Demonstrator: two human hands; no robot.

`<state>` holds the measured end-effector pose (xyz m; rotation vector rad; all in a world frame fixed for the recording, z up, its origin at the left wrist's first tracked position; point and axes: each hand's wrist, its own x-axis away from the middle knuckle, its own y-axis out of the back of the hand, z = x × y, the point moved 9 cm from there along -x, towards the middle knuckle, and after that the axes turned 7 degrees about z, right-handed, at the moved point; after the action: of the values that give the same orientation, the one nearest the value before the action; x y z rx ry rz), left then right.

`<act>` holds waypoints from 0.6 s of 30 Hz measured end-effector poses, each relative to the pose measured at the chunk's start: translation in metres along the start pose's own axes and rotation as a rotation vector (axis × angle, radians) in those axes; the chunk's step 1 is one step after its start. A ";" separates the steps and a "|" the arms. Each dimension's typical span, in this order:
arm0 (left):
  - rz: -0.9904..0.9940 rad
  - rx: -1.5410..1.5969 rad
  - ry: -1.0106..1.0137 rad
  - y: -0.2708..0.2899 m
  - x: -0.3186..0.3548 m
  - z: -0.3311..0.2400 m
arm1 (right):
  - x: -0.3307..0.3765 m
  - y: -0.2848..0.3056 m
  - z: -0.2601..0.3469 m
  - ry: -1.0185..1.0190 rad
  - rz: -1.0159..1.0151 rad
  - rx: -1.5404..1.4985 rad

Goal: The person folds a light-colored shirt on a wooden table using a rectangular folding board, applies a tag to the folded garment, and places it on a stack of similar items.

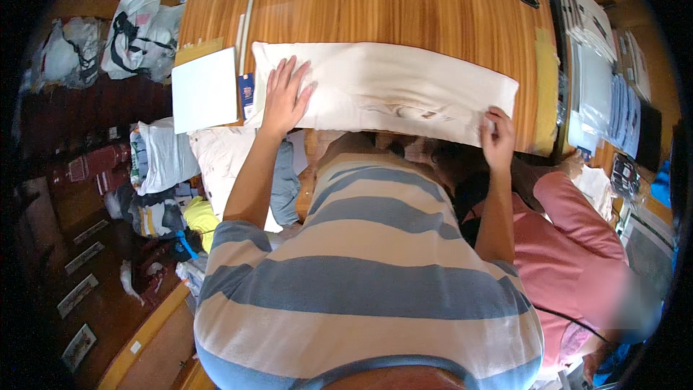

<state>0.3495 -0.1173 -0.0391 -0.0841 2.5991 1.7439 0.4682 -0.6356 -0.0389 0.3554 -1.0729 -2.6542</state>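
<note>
The left hand (286, 97) lies flat, fingers apart, on the white cloth (382, 76) along the near edge of the wooden table (390, 0); the right hand (498, 136) curls at the cloth's right end — pinching or not, I cannot tell. Plastic bags (155, 29) sit left of the table — a flat white board (204, 90) on its left side, folded shirts (624, 119) to its right.

from here, i have the left hand (285, 102) lying flat, palm down, its fingers (289, 71) parted and pointing forward, the thumb (306, 94) angled inward. my right hand (498, 137) sits with fingers bent. the left forearm (253, 177) slants inward; the right forearm (497, 202) runs nearly straight ahead, both bare.
</note>
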 end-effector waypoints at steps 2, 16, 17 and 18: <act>-0.056 -0.084 0.024 0.013 -0.014 0.013 | -0.006 0.002 -0.006 -0.017 -0.039 0.116; -0.035 -0.406 0.289 0.013 -0.043 0.074 | -0.075 -0.016 -0.026 -0.168 0.006 0.583; -0.050 -0.441 0.289 0.017 -0.047 0.063 | -0.072 -0.008 -0.014 -0.138 -0.055 0.530; -0.116 -0.501 0.212 0.024 -0.045 0.040 | -0.069 0.005 -0.007 -0.110 -0.118 0.479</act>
<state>0.3920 -0.0698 -0.0304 -0.4335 2.1494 2.4054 0.5355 -0.6209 -0.0315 0.3739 -1.7761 -2.5102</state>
